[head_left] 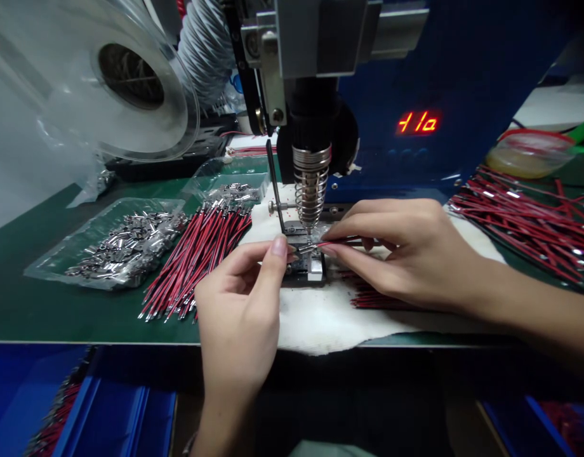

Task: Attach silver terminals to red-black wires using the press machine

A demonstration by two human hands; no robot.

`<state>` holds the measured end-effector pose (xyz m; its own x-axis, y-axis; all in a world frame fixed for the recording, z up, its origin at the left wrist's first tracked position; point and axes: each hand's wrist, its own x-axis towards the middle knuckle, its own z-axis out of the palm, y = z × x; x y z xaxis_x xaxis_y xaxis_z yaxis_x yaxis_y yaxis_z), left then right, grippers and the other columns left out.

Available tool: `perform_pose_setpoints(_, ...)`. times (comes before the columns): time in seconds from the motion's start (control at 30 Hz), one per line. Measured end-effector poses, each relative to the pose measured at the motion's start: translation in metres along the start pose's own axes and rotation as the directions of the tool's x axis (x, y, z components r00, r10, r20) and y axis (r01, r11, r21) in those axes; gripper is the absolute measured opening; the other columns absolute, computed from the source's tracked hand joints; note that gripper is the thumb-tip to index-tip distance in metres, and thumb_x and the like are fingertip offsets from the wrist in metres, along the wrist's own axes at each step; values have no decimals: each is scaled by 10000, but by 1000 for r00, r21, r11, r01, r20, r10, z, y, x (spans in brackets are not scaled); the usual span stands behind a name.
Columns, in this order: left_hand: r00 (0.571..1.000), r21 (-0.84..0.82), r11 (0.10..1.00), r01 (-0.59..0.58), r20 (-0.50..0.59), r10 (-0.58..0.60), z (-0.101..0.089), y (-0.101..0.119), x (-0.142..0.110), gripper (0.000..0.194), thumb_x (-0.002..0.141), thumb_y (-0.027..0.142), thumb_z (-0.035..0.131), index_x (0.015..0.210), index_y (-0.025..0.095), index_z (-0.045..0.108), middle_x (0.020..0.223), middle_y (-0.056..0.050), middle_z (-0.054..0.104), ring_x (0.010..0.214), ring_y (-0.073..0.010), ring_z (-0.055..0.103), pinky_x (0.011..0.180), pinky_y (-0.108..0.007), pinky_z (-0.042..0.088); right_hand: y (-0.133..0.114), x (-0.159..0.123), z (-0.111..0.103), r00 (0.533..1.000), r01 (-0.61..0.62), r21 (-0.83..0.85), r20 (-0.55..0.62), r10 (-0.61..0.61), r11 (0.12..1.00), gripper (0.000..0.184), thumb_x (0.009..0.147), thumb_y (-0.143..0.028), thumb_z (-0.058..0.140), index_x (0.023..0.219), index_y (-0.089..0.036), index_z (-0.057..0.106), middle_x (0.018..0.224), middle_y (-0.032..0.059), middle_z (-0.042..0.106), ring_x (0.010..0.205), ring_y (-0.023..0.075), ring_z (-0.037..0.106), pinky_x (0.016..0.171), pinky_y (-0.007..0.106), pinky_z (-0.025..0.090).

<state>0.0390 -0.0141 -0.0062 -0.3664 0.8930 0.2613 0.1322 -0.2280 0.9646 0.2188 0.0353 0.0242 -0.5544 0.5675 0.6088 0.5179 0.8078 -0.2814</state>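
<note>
Red-and-black wire point(338, 242) pinched by the right hand point(406, 254), grip clenched thumb to index finger; wire's near end at a small silver cylinder point(308, 249), just below the spring-wrapped soldering tip point(311, 184). Left hand point(244, 304): thumb and index fingertips at the cylinder's other side; cannot tell whether its grip holds the part. Loose wires point(197, 260) on green bench point(16, 304), beside a clear plastic tray point(47, 271) of silver cylinders point(125, 244)

One head-worn view, forward and down, close over the green workbench point(106, 312).
</note>
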Motion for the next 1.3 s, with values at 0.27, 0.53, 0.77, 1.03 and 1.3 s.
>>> perform_pose_setpoints(0.27,1000,-14,1000,17,-2,-17,2,2,1,226,844,402,684,773,188,707,571,12,527,676,-153,603,654,-244,475,2,0,0,998,58,-13,7,-58,998,180,908,-176,593,909,-186,772,814,63,730,693,171,652,571,286,481)
perform_pose_setpoints(0.53,1000,-54,999,3,-11,-3,2,0,0,187,848,369,685,784,197,722,608,6,555,666,-144,582,659,-251,462,1,-2,0,989,107,-8,-98,-107,994,155,901,-171,621,916,-167,775,838,59,740,715,143,667,608,254,511)
perform_pose_setpoints(0.77,998,-91,996,24,-56,-29,3,4,0,167,840,326,693,748,188,719,751,-12,665,519,-84,412,490,-251,332,-1,0,0,989,93,11,-119,-91,996,138,878,-147,648,894,-212,769,823,38,741,703,149,677,604,265,540)
perform_pose_setpoints(1.03,995,-90,995,44,-89,-52,6,7,-1,156,811,323,711,725,194,727,731,-22,676,509,-93,406,479,-267,319,-1,-1,-1,987,104,33,-126,-99,994,135,878,-146,651,908,-210,765,836,41,741,718,148,683,615,265,554)
perform_pose_setpoints(1.3,998,-100,995,17,-58,-23,3,2,-1,151,820,344,715,774,203,741,801,-21,706,531,-91,442,495,-257,343,-1,-1,0,986,109,44,-129,-103,993,115,872,-153,660,910,-157,768,827,55,751,709,131,684,602,236,538)
